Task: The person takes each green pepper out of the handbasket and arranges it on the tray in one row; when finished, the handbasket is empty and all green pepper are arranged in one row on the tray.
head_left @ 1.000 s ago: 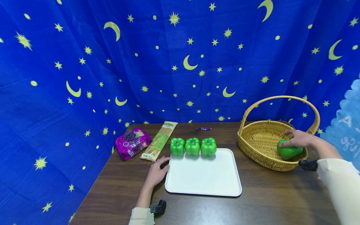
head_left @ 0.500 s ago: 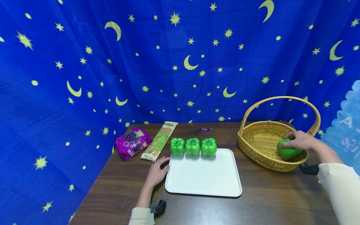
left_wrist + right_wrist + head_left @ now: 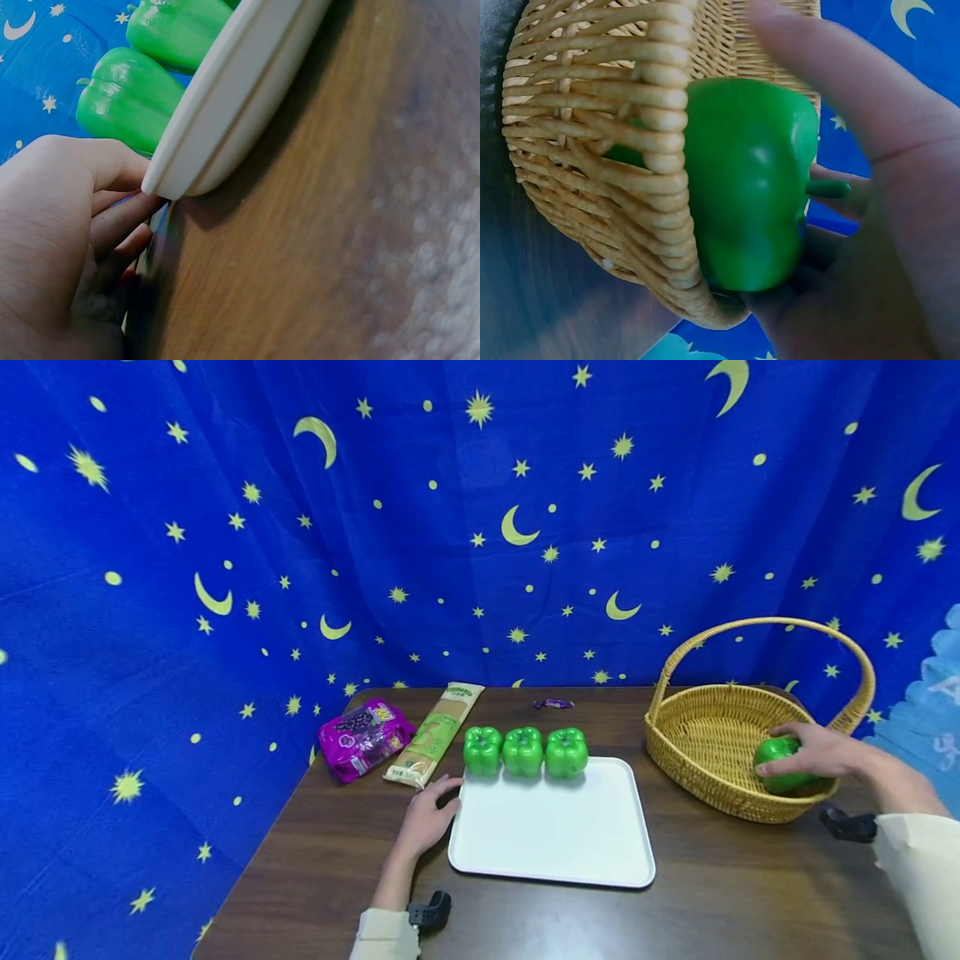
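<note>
In the head view, my right hand (image 3: pixel 817 752) reaches into the right end of a wicker basket (image 3: pixel 682 762), its thumb and fingers curled round a green bell pepper (image 3: pixel 774 752). Seen from the right wrist, the pepper (image 3: pixel 750 180) leans against the basket's woven rim (image 3: pixel 667 135), its stalk towards my palm; several fingers pass behind it. My left hand (image 3: pixel 429 820) lies beside a white tray (image 3: pixel 551 835), relaxed fingertips touching its left edge. Three more green bell peppers (image 3: pixel 522 752) stand in a row along the tray's far edge.
Left of the tray lie a purple grape-printed packet (image 3: pixel 365 739) and a long clear-fronted packet (image 3: pixel 437 735) with a green label. A small purple wrapped candy (image 3: pixel 553 703) lies behind the peppers. The basket's tall handle (image 3: pixel 765 622) arches over it. A blue star-patterned curtain (image 3: pixel 420 527) hangs behind.
My right hand has settled slightly lower around the pepper in the basket. The whole head view has shifted a little. My left hand stays at the tray's edge.
</note>
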Available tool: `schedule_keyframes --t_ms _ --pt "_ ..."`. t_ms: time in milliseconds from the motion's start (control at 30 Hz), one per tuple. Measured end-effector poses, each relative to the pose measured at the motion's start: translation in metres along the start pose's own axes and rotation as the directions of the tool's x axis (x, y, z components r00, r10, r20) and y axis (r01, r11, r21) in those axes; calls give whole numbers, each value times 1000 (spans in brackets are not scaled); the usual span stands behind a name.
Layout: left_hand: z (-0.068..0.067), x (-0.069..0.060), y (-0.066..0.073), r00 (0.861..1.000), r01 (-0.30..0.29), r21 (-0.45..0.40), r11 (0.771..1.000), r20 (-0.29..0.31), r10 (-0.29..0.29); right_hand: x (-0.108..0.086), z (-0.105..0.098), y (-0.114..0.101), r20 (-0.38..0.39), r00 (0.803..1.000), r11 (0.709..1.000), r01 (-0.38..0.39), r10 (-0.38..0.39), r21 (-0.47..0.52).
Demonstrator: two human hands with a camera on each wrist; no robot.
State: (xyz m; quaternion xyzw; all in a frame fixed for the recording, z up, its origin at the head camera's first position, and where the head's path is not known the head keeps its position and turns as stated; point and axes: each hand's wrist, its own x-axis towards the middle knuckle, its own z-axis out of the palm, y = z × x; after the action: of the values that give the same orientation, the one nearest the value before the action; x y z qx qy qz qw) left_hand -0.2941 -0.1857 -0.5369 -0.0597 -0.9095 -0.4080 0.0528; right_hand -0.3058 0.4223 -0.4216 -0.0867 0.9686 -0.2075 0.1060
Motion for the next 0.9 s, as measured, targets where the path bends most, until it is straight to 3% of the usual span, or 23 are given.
schedule_keyframes --t_ms 167,267,567,900 --pt "1 0 -1 1000 1 17 1000 -2 -1 -5 4 1 27 1000 996 -10 8 84" --pt "0 0 -1 1000 5 12 1000 5 -5 -3 5 2 10 1000 996 -27 26 84" --pt "-1 1 2 1000 2 9 1000 1 -2 2 2 -3 -12 1000 998 24 -23 64" --pt "1 3 2 1000 -7 13 1000 -3 7 5 -4 -17 -166 985 998 57 -53 20"
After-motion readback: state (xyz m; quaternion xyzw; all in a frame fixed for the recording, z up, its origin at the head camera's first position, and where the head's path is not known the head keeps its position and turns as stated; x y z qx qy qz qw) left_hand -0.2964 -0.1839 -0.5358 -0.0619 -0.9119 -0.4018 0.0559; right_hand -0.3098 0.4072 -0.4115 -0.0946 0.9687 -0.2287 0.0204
